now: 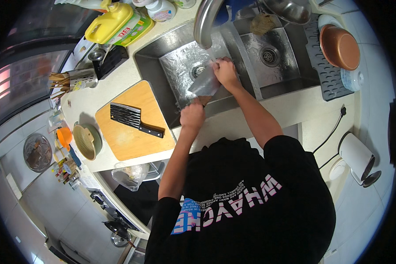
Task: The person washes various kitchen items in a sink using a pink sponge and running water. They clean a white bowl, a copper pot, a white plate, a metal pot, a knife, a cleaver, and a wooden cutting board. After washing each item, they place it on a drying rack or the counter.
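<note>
A cleaver with a broad grey blade is held over the left sink basin, under the tap. My left hand is closed around its handle, near the basin's front edge; a brown part shows beside the knuckles. At the blade's far end my right hand grips the blade with bent fingers; whether anything else lies under them is hidden. A thin stream of water falls from the tap next to my right fingers. On a wooden cutting board to the left lies a second cleaver, dark-patterned with a black handle.
Right of the divider, a second basin has a brown scrubber at its back. A grey drying mat carries a copper-coloured pot. Left are a colander, a chopstick holder and a yellow jug. A white kettle stands right.
</note>
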Available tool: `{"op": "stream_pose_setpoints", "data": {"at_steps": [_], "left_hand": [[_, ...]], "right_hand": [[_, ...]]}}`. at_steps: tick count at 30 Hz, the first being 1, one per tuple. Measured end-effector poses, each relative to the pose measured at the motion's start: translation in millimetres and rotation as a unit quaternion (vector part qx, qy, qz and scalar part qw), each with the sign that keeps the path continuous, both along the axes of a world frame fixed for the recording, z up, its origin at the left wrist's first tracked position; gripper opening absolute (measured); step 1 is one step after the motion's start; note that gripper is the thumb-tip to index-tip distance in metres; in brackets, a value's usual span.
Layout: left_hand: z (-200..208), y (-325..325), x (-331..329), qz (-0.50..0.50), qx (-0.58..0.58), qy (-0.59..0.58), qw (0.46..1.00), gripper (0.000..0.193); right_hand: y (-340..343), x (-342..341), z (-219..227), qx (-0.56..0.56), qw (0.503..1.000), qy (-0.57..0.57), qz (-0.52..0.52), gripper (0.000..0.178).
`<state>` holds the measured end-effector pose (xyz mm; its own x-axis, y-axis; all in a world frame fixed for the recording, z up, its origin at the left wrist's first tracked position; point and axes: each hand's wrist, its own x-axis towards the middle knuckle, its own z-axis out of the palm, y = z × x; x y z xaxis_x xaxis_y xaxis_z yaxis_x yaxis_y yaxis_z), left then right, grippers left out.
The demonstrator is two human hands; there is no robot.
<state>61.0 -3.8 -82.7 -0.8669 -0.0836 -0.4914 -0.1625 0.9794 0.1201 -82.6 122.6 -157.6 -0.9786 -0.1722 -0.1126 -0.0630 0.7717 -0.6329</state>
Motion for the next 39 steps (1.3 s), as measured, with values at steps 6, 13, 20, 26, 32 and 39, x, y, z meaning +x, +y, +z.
{"op": "stream_pose_setpoints", "data": {"at_steps": [6,13,20,26,32,39], "left_hand": [[7,-1,-4,0.023,-0.003,-0.003,1.000,0.021],[1,8,-4,-0.014,-0.016,0.010,1.000,0.022],[9,-5,14,0.018,0.025,-0.003,1.000,0.033],[8,-47,10,0.255,0.343,-0.071,0.901,0.040],[37,-67,-22,0.486,0.744,-0.179,0.421,0.022],[64,-33,-22,0.489,0.760,-0.132,0.408,0.029]], "right_hand": [[-5,32,3,-0.264,0.932,0.054,0.244,0.017],[-2,47,2,-0.202,0.943,0.066,0.255,0.019],[36,8,2,-0.093,0.995,0.046,0.001,0.024],[20,33,75,-0.235,0.959,0.117,-0.107,0.025],[30,57,80,-0.591,0.748,-0.280,-0.110,0.025],[18,71,140,-0.245,0.882,-0.400,0.047,0.028]]}}
